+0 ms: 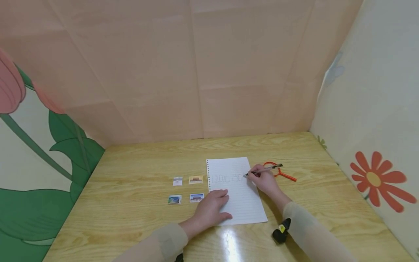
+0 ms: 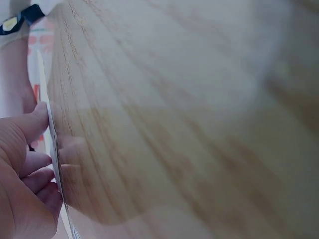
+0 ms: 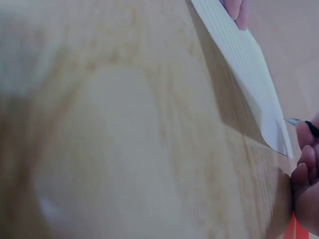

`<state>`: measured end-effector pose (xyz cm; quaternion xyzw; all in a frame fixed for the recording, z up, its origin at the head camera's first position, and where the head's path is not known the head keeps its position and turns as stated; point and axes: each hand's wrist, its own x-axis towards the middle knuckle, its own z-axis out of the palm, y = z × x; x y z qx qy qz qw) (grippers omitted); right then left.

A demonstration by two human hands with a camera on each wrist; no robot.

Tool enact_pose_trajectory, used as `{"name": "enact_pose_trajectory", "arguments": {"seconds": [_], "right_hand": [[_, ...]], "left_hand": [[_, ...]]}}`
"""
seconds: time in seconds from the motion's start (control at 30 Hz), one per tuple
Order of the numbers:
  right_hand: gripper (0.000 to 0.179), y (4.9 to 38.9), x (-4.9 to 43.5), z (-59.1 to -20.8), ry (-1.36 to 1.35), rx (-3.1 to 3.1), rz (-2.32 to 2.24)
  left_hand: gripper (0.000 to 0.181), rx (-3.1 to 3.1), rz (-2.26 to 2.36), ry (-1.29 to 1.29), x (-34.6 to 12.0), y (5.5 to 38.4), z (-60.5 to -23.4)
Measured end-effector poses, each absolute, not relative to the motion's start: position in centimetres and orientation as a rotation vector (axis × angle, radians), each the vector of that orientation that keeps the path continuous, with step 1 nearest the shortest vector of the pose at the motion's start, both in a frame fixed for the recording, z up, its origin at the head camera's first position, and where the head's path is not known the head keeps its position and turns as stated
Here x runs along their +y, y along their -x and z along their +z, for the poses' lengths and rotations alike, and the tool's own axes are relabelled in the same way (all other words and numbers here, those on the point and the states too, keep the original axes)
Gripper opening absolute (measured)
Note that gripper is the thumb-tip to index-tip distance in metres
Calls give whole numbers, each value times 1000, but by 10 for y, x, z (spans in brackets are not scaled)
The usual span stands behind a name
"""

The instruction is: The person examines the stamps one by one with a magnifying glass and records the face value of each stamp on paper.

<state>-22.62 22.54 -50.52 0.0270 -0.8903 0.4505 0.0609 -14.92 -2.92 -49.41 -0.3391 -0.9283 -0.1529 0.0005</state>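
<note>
A lined sheet of paper (image 1: 237, 207) with punched holes along its left edge lies on the table, with faint handwritten digits across its upper part. My left hand (image 1: 211, 209) rests on the sheet's lower left, fingers and thumb spread; in the left wrist view the left hand (image 2: 25, 174) lies along the paper's edge. Near the end of the digits, my right hand (image 1: 264, 180) pinches a pen (image 1: 270, 168), its tip at the paper. The right wrist view shows the pen tip (image 3: 291, 120) beside the curled fingers of the right hand (image 3: 306, 184).
Left of the sheet lie several small stamp-like pictures: a pale one (image 1: 178, 181), a yellow one (image 1: 195, 179), a blue-green one (image 1: 175, 199) and one with a building (image 1: 196, 197). Behind the right hand lies a red ring with a handle (image 1: 288, 177), resembling a magnifying glass.
</note>
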Motion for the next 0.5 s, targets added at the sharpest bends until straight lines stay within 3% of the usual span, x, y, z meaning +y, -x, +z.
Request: {"name": "enact_pose_trajectory", "arguments": {"seconds": [0.5], "right_hand": [[6, 230, 227, -508, -107, -2639, 1235]], "left_hand": [[66, -2893, -473, 1070, -29, 149, -495]]}}
